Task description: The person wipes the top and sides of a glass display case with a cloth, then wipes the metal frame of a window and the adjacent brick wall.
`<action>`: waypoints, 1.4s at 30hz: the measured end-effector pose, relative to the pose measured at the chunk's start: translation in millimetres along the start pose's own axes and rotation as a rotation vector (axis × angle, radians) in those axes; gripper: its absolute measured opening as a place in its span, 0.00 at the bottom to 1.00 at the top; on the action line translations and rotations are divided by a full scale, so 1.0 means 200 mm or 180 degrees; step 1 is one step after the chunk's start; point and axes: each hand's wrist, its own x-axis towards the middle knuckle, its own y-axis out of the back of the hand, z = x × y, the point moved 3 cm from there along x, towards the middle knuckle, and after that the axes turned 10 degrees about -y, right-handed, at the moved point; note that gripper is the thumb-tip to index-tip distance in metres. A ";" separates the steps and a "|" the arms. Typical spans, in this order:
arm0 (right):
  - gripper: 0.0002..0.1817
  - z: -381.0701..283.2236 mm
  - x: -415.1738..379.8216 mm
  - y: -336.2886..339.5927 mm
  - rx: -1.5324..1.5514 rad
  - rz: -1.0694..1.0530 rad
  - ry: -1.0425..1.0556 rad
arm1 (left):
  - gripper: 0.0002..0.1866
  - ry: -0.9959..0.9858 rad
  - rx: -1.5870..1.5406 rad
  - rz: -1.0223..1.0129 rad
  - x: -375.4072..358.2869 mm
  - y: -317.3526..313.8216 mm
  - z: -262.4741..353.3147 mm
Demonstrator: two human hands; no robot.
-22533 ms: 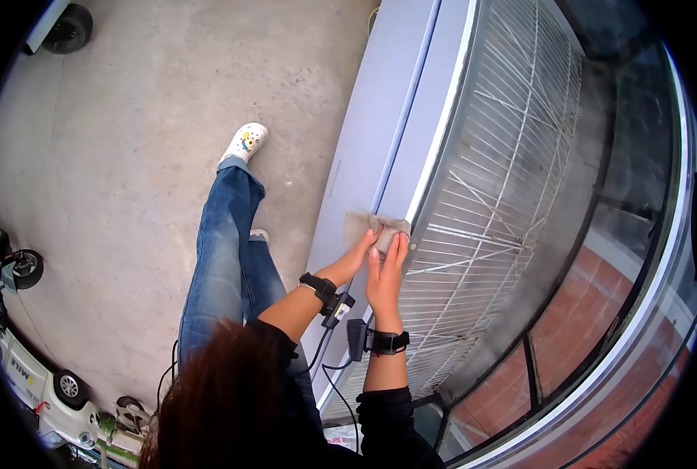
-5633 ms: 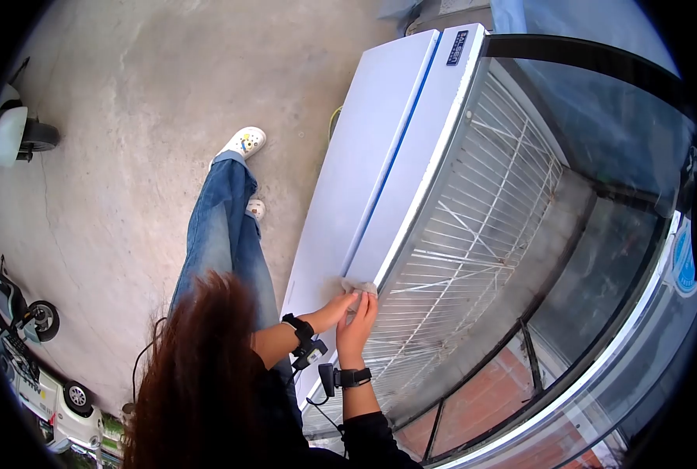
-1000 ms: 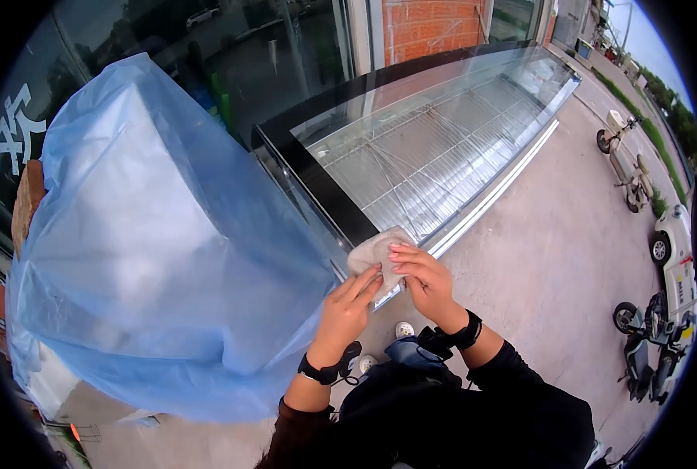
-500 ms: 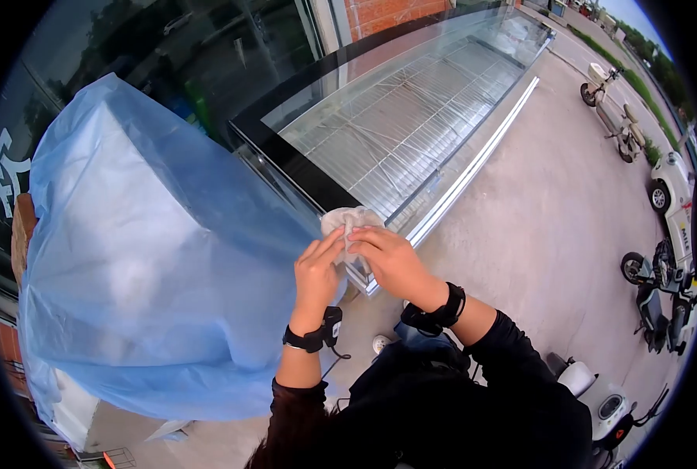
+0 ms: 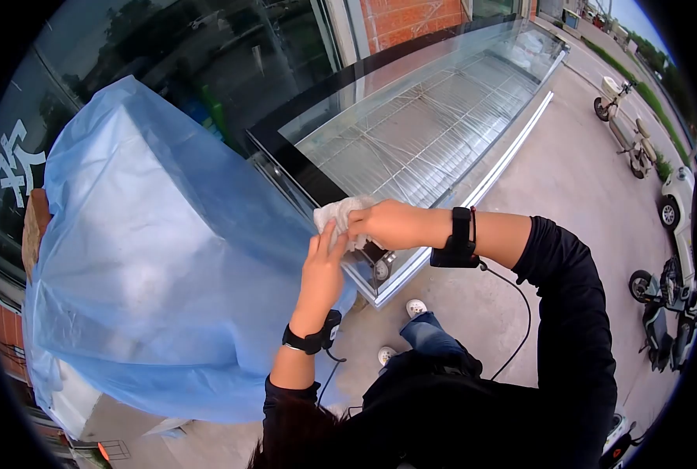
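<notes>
A crumpled pale cloth lies against the near end of a long glass-topped display freezer, at its black-framed corner. My right hand is closed over the cloth from the right, forearm stretched across the freezer's front edge. My left hand reaches up from below, its fingers touching the cloth's lower left side. Both wrists wear black bands with small devices. White wire racks show through the glass lid.
A large object wrapped in blue plastic sheeting stands right beside the freezer on the left. Dark shop windows and a brick wall run behind. Concrete pavement lies to the right, with parked scooters along its far edge.
My right arm has swung up and across, so the hand now covers the cloth from the right. The cloth sits a little more bunched at the corner. The view has shifted slightly.
</notes>
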 end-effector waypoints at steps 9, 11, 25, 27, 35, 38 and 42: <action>0.14 0.17 0.35 0.06 -0.0213 -0.1148 0.0758 | 0.35 0.0911 -0.0273 0.0148 0.07 -0.01 -0.18; 0.10 0.26 0.49 0.04 0.0002 -0.1397 0.0621 | 0.37 0.1269 -0.0742 -0.0004 0.11 0.01 -0.28; 0.26 0.29 0.30 0.05 -0.0105 -0.1743 0.1509 | 0.25 0.1659 -0.2104 -0.0377 0.14 0.06 -0.08; 0.27 0.31 0.27 0.03 -0.0132 -0.1798 0.1395 | 0.28 0.1573 -0.2256 -0.0726 0.16 0.07 -0.09; 0.35 0.39 0.43 0.05 -0.0238 -0.1395 0.0988 | 0.28 0.1229 -0.1805 -0.1022 0.26 0.07 -0.38; 0.35 0.46 0.60 0.02 -0.0378 -0.1590 0.0501 | 0.27 0.1035 -0.1305 -0.0945 0.31 0.06 -0.54; 0.34 0.55 0.85 0.03 -0.0348 -0.1542 0.0105 | 0.28 0.1260 -0.0732 -0.0994 0.39 0.04 -0.79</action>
